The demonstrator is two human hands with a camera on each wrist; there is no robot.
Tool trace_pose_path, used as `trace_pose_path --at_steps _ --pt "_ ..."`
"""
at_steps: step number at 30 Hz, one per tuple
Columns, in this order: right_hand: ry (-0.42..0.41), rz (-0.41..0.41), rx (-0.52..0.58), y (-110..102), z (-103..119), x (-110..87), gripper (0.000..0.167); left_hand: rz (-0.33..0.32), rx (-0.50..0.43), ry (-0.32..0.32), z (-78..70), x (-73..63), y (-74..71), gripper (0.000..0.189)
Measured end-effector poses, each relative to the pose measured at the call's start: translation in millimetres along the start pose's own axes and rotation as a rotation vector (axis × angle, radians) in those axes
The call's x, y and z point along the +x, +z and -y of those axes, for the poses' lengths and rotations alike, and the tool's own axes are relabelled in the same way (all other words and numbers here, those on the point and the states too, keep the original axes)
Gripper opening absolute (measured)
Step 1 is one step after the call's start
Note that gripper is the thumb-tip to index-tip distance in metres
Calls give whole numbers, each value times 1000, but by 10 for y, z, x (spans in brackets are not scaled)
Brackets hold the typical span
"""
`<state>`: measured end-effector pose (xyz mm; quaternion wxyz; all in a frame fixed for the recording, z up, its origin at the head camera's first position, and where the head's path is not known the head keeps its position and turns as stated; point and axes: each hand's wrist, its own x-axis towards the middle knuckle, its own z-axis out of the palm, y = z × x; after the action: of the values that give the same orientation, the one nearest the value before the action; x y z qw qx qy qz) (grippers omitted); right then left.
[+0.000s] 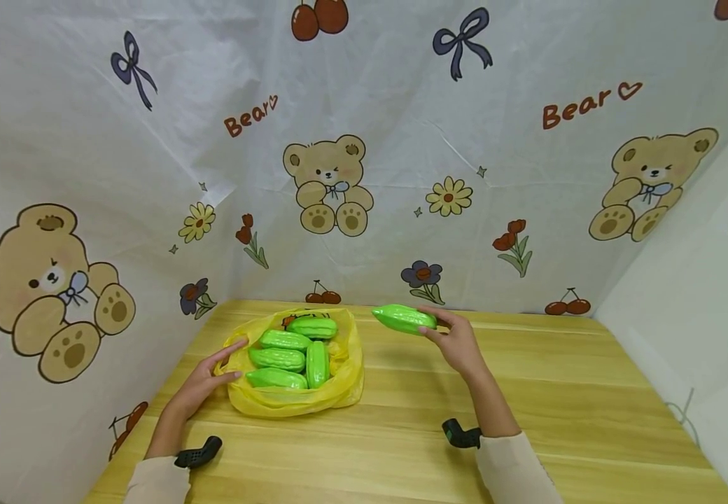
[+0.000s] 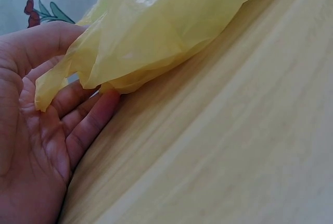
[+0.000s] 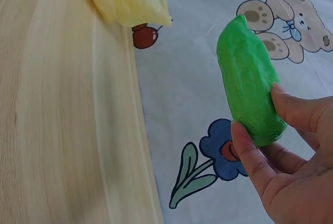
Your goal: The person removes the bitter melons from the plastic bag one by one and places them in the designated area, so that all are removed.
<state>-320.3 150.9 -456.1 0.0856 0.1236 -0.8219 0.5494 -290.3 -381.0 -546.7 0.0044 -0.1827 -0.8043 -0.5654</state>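
Right hand point(image 1: 463, 348) grips 1 gourd point(image 1: 403, 319); 5 lie in 1 bag point(image 1: 288, 404).

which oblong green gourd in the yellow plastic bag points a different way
The green gourd at front right in the yellow bag: its length runs front to back; the other four visible gourds lie sideways.

there are six bitter gourds point(image 1: 277, 359), one plastic bag point(image 1: 276, 406), one counter point(image 1: 591, 413), two wrist cameras point(image 1: 461, 435) and three printed bears point(image 1: 332, 183).
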Motion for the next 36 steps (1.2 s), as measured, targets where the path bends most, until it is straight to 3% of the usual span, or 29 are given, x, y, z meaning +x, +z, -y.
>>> trace_pose_path --at_steps 6,19,36 --pt "-5 -22 -16 -64 -116 22 43 -2 -2 1 27 1 -1 62" --pt "106 -69 -10 -196 -379 42 41 0 9 0 53 -3 -6 62" --pt "162 -88 -22 -290 -657 46 43 4 -8 -6 37 11 -13 63"
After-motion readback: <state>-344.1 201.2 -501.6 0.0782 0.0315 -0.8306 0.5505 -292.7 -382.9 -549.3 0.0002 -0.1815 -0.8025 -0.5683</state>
